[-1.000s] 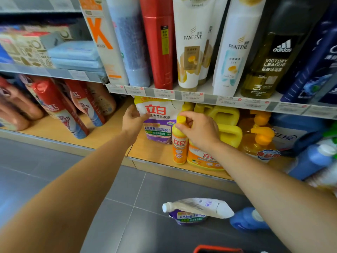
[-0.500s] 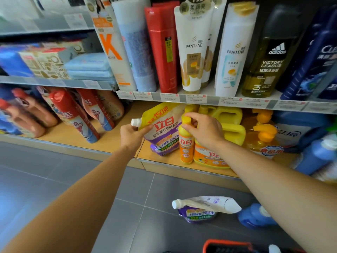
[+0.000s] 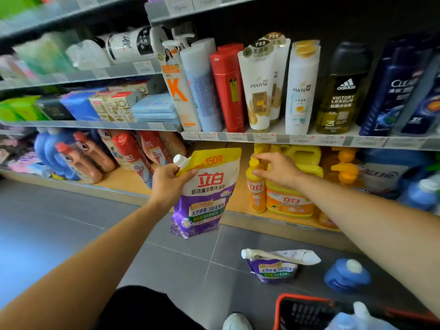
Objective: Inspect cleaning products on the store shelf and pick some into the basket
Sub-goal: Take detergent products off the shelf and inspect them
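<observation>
While the left hand (image 3: 170, 184) grips the yellow top corner of a 立白 laundry-detergent refill pouch (image 3: 207, 194), thumb on the front face and fingers curled behind, the white spout cap (image 3: 180, 160) sticks out just above the knuckles. The pouch hangs free below the grip, in front of the bottom shelf (image 3: 240, 203), with its lower end over the grey floor tiles.

Right hand (image 3: 277, 170): fingertips and thumb pinch the yellow cap end of a small orange bottle (image 3: 256, 189), which stands upright on the shelf board. Just beside it, under the right palm, is a bigger orange jug (image 3: 289, 198) with a yellow handle. Further right of the fingers are orange pump bottles (image 3: 344, 172).

Above both hands, next shelf up: Pantene tubes (image 3: 258, 91) and adidas body wash (image 3: 340, 96).

Below the right hand, on the floor: a second purple pouch (image 3: 273, 267) with a blue jug (image 3: 346, 275) near it.

Under the right forearm, nearest the camera: a red-rimmed basket (image 3: 304, 310) with a light-blue bottle (image 3: 352, 320) inside.
</observation>
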